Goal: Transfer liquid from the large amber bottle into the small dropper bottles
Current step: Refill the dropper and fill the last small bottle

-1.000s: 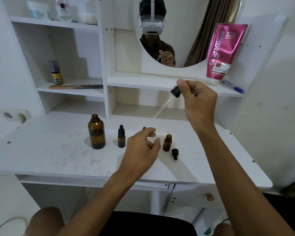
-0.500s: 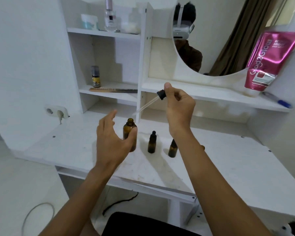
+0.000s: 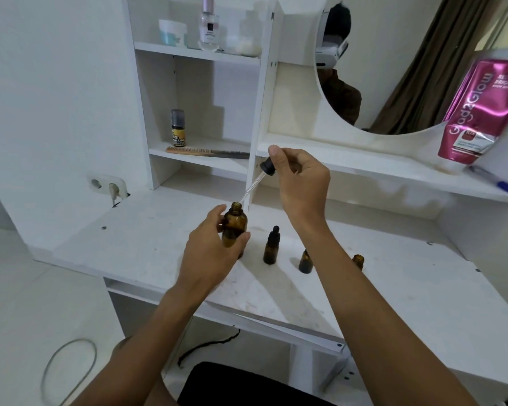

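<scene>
The large amber bottle (image 3: 234,227) stands uncapped on the white desk (image 3: 393,276). My left hand (image 3: 210,253) grips its body, thumb on the right side. My right hand (image 3: 301,183) pinches the black bulb of a glass dropper (image 3: 254,186), whose tip slants down to the bottle's mouth. To the right stand three small amber bottles: one with a black dropper cap (image 3: 271,249), one partly hidden behind my right forearm (image 3: 305,262), and an uncapped one (image 3: 358,261).
A pink lotion tube (image 3: 481,112) and a blue pen (image 3: 499,183) sit on the right shelf under a round mirror (image 3: 393,68). A comb (image 3: 206,151) and a small spray bottle (image 3: 178,128) lie on the left shelf. A wall socket (image 3: 107,187) is at left.
My left hand went from hovering near the small bottles to gripping the large amber bottle. My right hand brought the dropper down left, so its tip is at the bottle mouth. The camera view turned.
</scene>
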